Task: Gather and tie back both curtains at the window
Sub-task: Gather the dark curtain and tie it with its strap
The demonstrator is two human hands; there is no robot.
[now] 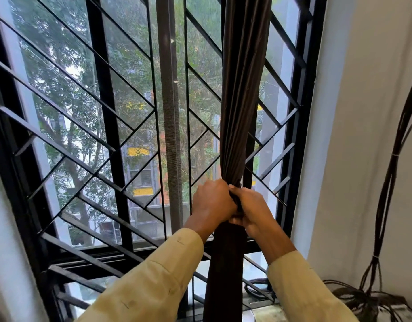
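A dark brown curtain (242,94) hangs bunched into a narrow column right of the window's middle. My left hand (212,201) grips it from the left at about sill height. My right hand (253,210) closes on it from the right, touching the left hand. Between the two hands a dark strip of fabric (238,203) is pinched; I cannot tell whether it is a tie or a fold of the curtain. Below the hands the curtain (223,275) drops straight down. No second curtain is in view.
A black window grille (103,94) with diagonal bars spans the window, with a grey mesh strip (169,112) down its middle. A white wall (358,112) stands at the right, with bundled dark cables (386,205) running down it to a tangle on the floor (363,300).
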